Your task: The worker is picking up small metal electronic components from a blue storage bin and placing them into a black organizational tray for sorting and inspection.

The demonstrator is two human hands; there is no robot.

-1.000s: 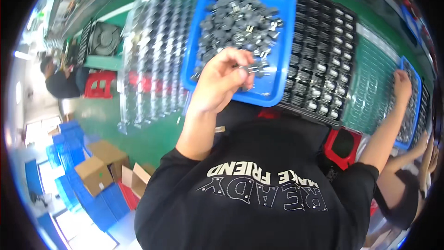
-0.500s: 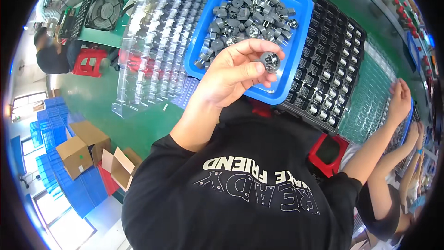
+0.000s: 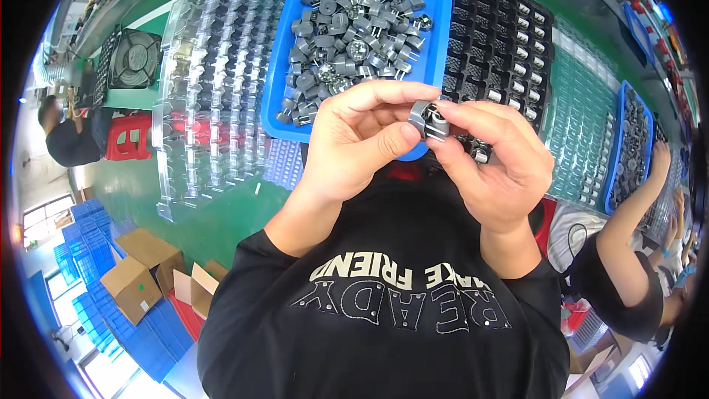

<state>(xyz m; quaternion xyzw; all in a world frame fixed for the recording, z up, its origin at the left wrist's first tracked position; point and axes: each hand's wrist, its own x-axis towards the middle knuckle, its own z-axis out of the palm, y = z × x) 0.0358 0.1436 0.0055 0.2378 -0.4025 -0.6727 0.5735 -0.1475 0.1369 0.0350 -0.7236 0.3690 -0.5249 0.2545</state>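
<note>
In front of my chest, both hands meet at one small grey round part with metal pins (image 3: 428,120). My left hand (image 3: 358,133) grips its grey body between thumb and index finger. From the other side, the thumb and index finger of my right hand (image 3: 498,155) close on its metal, pinned face. Whether a separate small piece sits between the right fingertips is hidden. Just beyond my hands is a blue tray (image 3: 436,52) with many loose grey parts (image 3: 358,29) of the same kind, some showing pins and metal inside.
Stacked clear plastic trays (image 3: 214,89) stand left of the blue tray. At its right lies a black compartment tray (image 3: 473,37) with silver cylinders, then clear blister trays (image 3: 580,96) and another blue tray (image 3: 628,151). Co-workers sit at right and far left; cardboard boxes (image 3: 133,288) stand lower left.
My right hand has come back from the trays at the right and now touches the grey part. My left hand has turned the part sideways. The whole view has shifted.
</note>
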